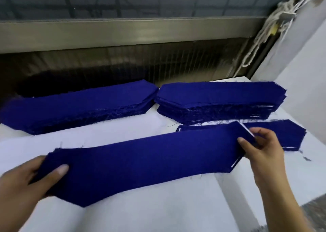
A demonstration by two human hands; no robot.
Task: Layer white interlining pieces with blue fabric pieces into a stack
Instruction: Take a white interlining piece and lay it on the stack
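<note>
Both hands, left hand (26, 180) and right hand (261, 147), pinch the ends of a limp, light blue fabric piece (141, 163) at centre frame; end grips should prevent sagging.

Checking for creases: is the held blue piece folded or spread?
Spread: the blue piece stretches full length between left hand and right hand.

1. The blue piece (141, 161) you hold is matt woven cloth, with loose threads along its cut edges.
2. At its right end you see thin white interlining (236, 162), smooth and matt.
3. The left stack (79, 106) and right stack (217, 101) are the same blue cloth, with rough, frayed sides.
4. The desk (158, 214) has a white matt cover, like creased paper.
5. The bar (123, 32) behind is dull brushed metal.
</note>
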